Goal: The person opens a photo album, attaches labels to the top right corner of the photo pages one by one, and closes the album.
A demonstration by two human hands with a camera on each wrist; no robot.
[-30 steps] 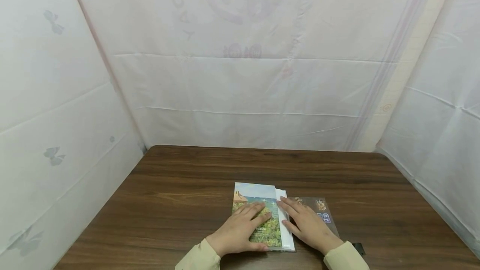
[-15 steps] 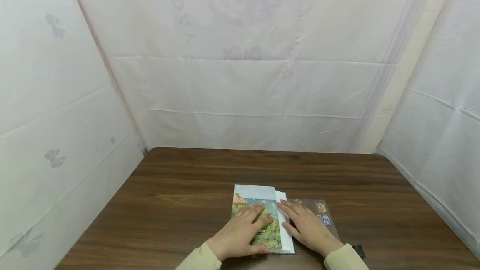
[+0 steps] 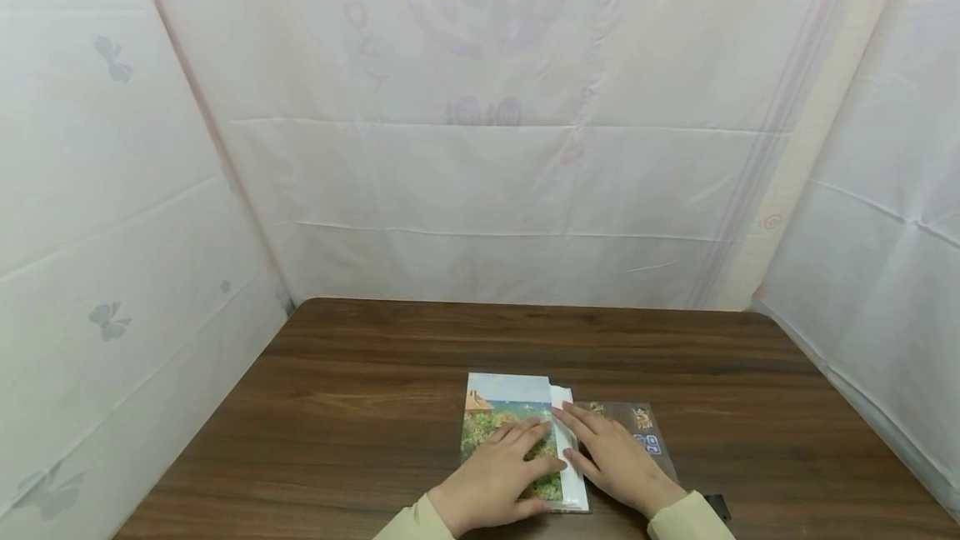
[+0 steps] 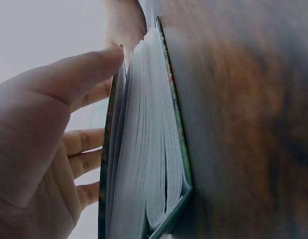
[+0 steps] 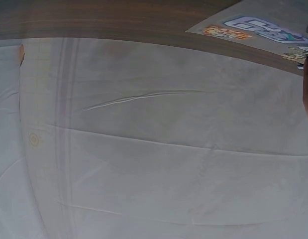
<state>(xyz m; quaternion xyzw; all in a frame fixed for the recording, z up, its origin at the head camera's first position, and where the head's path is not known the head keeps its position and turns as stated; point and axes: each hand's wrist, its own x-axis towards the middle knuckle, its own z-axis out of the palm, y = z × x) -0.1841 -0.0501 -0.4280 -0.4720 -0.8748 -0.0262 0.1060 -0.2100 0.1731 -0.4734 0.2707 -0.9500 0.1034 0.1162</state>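
Observation:
A photo album point(image 3: 506, 390) with a painted seaside-garden cover lies on the table. My left hand point(image 3: 495, 477) rests on its cover, fingers spread. In the left wrist view, the left thumb point(image 4: 89, 69) lies at the cover's edge, and a thick block of white pages point(image 4: 144, 134) shows between the covers. A white strip point(image 3: 573, 486) sticks out along the album's right side. My right hand point(image 3: 622, 461) lies there with extended fingers touching the strip and the cover's edge. Partly under the right hand is a clear sheet with colourful stickers point(image 3: 643, 418).
A small black object point(image 3: 717, 507) lies beside the right sleeve. The brown wooden table point(image 3: 360, 407) is enclosed by pale patterned sheets point(image 3: 480, 190) at the back and both sides.
My left hand has slid right and slightly down across the cover, toward the right hand. The right hand keeps its place beside the album. The head view has tilted up slightly.

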